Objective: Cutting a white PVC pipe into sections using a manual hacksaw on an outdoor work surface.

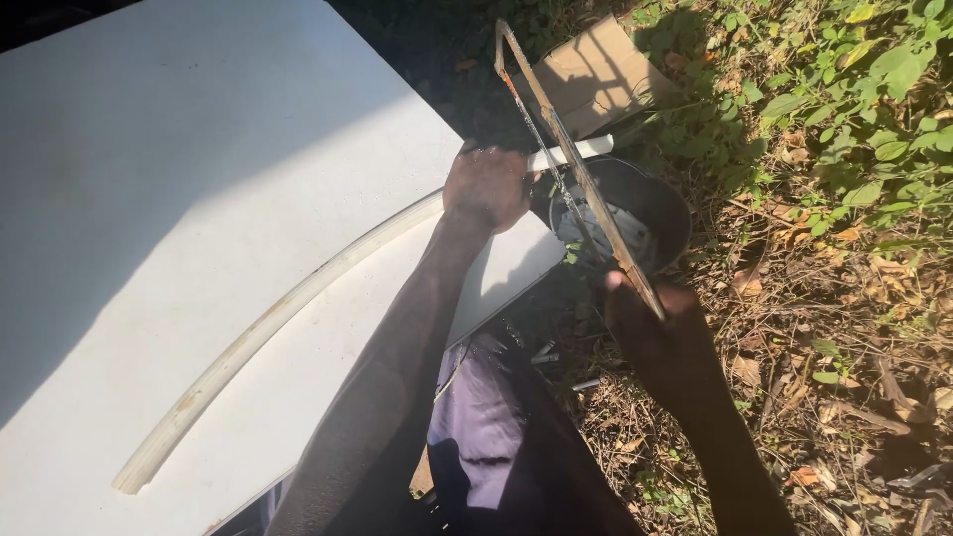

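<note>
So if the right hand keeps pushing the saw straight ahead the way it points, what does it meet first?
Probably the white pipe, which the hacksaw crosses near the left hand; beyond lies brown cardboard. Depth is unclear.

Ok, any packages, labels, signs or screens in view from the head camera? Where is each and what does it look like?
Cardboard box: the only package, lying on the ground at the top, past the white table, among green leaves; brown, flat-sided, partly shaded, behind the hacksaw.
Dark round bucket: on the ground beside the table edge, below the box; a container rather than a package, contents unclear.
No labels, signs or screens visible.
</note>
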